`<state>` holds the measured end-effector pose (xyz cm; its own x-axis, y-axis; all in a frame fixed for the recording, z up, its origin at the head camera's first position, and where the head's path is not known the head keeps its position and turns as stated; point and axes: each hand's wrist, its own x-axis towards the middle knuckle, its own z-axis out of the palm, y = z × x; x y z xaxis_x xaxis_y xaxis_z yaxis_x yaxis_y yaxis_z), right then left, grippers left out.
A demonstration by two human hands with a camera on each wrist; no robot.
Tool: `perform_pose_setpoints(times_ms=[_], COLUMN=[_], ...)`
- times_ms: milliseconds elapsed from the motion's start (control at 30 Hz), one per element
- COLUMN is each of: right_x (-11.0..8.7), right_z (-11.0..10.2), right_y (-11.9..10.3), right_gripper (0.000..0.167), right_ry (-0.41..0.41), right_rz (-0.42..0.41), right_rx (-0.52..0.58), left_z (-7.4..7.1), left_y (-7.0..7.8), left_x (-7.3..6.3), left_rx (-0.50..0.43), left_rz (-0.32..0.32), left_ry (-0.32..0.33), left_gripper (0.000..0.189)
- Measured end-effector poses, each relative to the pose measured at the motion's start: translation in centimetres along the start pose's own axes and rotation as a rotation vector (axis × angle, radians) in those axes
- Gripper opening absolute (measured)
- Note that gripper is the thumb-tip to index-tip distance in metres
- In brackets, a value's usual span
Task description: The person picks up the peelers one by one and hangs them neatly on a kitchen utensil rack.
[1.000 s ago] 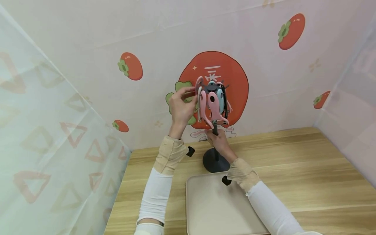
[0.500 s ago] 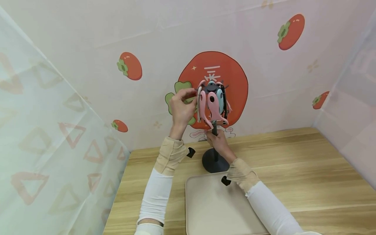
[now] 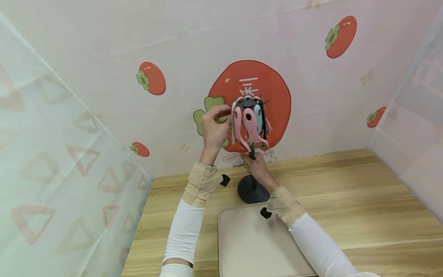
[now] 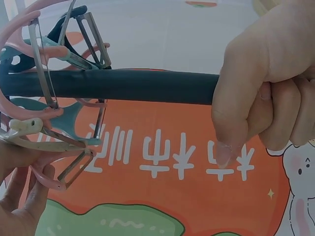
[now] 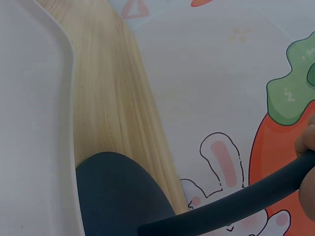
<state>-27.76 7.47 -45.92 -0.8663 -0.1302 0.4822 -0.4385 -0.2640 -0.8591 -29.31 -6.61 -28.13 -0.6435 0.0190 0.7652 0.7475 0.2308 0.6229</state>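
Several Y-shaped peelers hang around the dark hooked top (image 3: 248, 104) of an upright stand. Facing me are two pink peelers, one of them a broad pink peeler (image 3: 250, 122); a light blue peeler (image 3: 258, 115) and a black one hang to the right. My left hand (image 3: 215, 129) is at the left side of the rack, beside a cream peeler (image 3: 233, 125). In the left wrist view its fingers pinch a pink peeler (image 4: 55, 183), mostly hidden from the head view. Lower down, my right hand (image 3: 257, 166) grips the stand's black post (image 4: 147, 84).
The stand's round black base (image 3: 246, 192) sits on the wooden table (image 3: 339, 200), just behind a beige tray (image 3: 259, 246). A patterned backdrop (image 3: 187, 46) rises at the table's far edge, with side panels left and right.
The pink peeler at my left hand has come down from above the rack's top to hang level with the others. My right hand stays on the post.
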Motion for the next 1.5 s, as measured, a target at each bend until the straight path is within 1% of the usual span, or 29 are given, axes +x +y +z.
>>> perform_pose_setpoints(times_ms=[233, 367, 567, 700, 867, 1000, 1267, 1400, 1500], right_x=[-0.2, -0.2, -0.2, -0.2, -0.2, -0.2, -0.2, -0.2, -0.2], right_z=[0.0, 0.0, 0.0, 0.1, 0.0, 0.1, 0.3, 0.2, 0.0], right_y=[0.0, 0.1, 0.1, 0.0, 0.1, 0.1, 0.0, -0.2, -0.3], right_gripper=[0.058, 0.056, 0.059, 0.058, 0.058, 0.058, 0.059, 0.058, 0.055], right_ry=[0.010, 0.006, 0.006, 0.009, 0.009, 0.010, 0.005, -0.003, -0.022], right_rz=[0.037, 0.034, 0.016, 0.028, 0.025, 0.024, 0.017, 0.022, 0.032], right_rx=[-0.009, -0.002, -0.016, -0.015, -0.010, -0.007, 0.018, 0.018, 0.009], left_z=[0.0, 0.0, -0.3, -0.6, -1.0, -1.3, -1.9, -2.2, -2.6], left_y=[-0.4, -0.5, -0.6, -0.6, -0.5, -0.6, -0.6, -0.6, -0.6], left_x=[-0.3, -0.4, -0.6, -0.8, -1.1, -1.5, -2.4, -2.9, -3.4], left_rx=[-0.003, -0.002, -0.001, -0.015, -0.008, 0.005, 0.023, 0.020, 0.022], left_rz=[0.005, -0.002, -0.014, -0.034, -0.071, -0.093, -0.102, -0.098, -0.108], left_ry=[-0.007, -0.018, -0.057, -0.090, -0.128, -0.145, -0.147, -0.135, -0.120], left_gripper=[0.016, 0.018, 0.018, 0.018, 0.020, 0.023, 0.021, 0.020, 0.020])
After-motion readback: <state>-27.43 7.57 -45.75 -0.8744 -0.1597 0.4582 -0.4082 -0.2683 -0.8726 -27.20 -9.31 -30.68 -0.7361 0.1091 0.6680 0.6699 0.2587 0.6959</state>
